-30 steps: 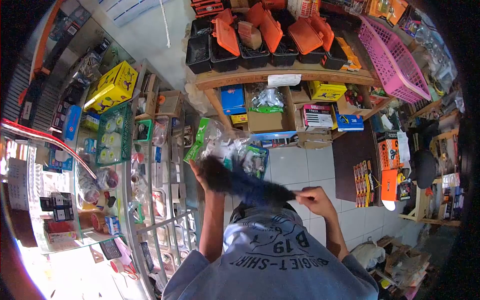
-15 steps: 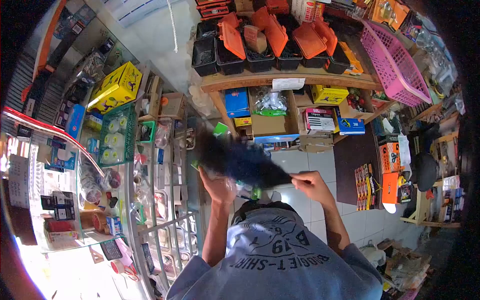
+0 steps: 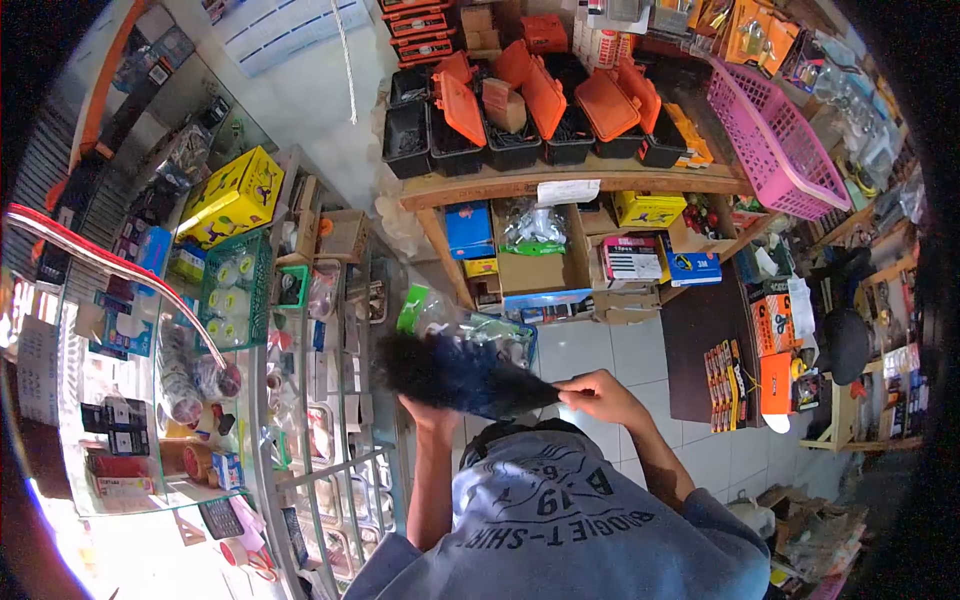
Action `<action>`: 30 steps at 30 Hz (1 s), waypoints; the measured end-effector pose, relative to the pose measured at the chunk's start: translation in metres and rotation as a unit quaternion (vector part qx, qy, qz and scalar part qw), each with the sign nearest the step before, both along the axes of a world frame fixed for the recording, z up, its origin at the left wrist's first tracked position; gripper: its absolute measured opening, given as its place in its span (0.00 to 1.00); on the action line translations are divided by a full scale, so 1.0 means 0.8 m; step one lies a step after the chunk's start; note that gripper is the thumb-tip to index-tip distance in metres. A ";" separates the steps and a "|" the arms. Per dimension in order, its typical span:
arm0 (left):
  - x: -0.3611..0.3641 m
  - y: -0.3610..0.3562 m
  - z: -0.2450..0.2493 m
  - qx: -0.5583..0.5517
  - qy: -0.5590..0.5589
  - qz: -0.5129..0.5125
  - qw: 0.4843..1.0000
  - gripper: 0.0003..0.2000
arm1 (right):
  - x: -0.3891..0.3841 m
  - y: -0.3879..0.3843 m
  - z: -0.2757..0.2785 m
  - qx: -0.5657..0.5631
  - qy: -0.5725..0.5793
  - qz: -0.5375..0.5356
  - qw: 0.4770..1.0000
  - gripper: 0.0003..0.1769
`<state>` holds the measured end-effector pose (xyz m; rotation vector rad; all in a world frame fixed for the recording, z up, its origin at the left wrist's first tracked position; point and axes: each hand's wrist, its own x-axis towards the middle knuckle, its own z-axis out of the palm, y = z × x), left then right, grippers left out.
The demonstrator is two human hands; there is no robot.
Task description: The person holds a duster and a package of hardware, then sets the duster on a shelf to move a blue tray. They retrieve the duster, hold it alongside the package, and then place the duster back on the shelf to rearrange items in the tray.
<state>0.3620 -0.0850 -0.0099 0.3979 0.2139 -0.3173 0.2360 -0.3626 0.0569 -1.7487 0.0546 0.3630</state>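
A dark, fuzzy-looking item [image 3: 465, 375], blurred by motion, stretches across in front of the chest and narrows to a point at its right end. My right hand [image 3: 598, 397] pinches that narrow end between closed fingers. Under the wide left part is my left hand [image 3: 432, 412], its fingers mostly hidden by the item. Just beyond the dark item are a clear plastic packet with a green label [image 3: 412, 308] and a dark-edged container [image 3: 532, 345] with clear packs in it.
Glass shelves with a yellow box [image 3: 229, 197] and green basket [image 3: 262, 290] stand left. Ahead, a wooden shelf [image 3: 590, 180] carries black bins [image 3: 407, 135] with orange lids and a pink basket [image 3: 780, 140]. A dark surface [image 3: 690, 350] with packets lies right.
The view has shifted, so shelves appear slightly lower. My hands and the dark item sit lower and slightly left; more of the green-labelled packet and the container behind it now shows.
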 end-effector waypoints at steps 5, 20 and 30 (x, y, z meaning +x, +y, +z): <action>-0.009 0.005 0.061 -0.010 0.014 -0.010 1.000 0.32 | 0.002 -0.019 -0.026 -0.002 -0.031 -0.195 0.980 0.16; -0.040 0.016 0.036 0.067 0.054 -0.019 0.996 0.10 | 0.204 -0.030 -0.091 -0.167 -0.150 -0.187 0.956 0.33; -0.051 0.035 -0.017 0.045 0.087 -0.036 0.995 0.08 | 0.210 -0.011 -0.072 -0.330 -0.129 -0.160 0.921 0.31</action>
